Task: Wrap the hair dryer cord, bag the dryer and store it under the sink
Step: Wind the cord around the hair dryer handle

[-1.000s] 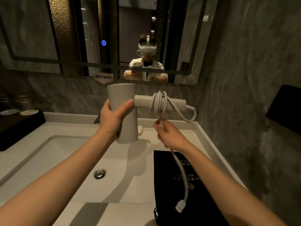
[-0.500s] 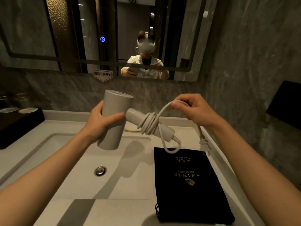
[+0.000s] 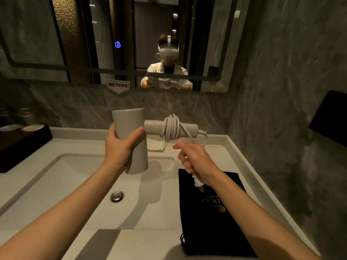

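Grey-beige hair dryer [image 3: 131, 139]: held up above the sink, barrel upright, handle sticking out level to the right.
Left hand [image 3: 120, 147]: wrapped around the barrel, thumb across the front, fingers behind; firm closed grip.
Handle [image 3: 187, 128]: pointing right, bound near its middle by several tight loops of cord.
Cord [image 3: 170, 127]: pale, coiled around the handle; loose end running down from the coil into the right hand, with another short loop showing past the handle's far end.
Right hand [image 3: 197, 162]: below and in front of the handle, curled closed on the loose end of the cord, forefinger stretched out toward the coil.
Plug [image 3: 199, 184]: white, hanging just under the right hand, prongs pointing down.
Black bag [image 3: 225, 212]: lying flat on the counter to the right of the basin, gold print on it, drawstring at the near edge; partly covered by the right forearm.
Sink [image 3: 75, 177]: white rectangular basin, metal drain [image 3: 116, 196] at its bottom, directly beneath the dryer.
Mirror [image 3: 56, 34]: on the wall behind, reflecting a person in a white headset and pale top.
Dark tray [image 3: 22, 145]: far left on the counter, well apart from the dryer.
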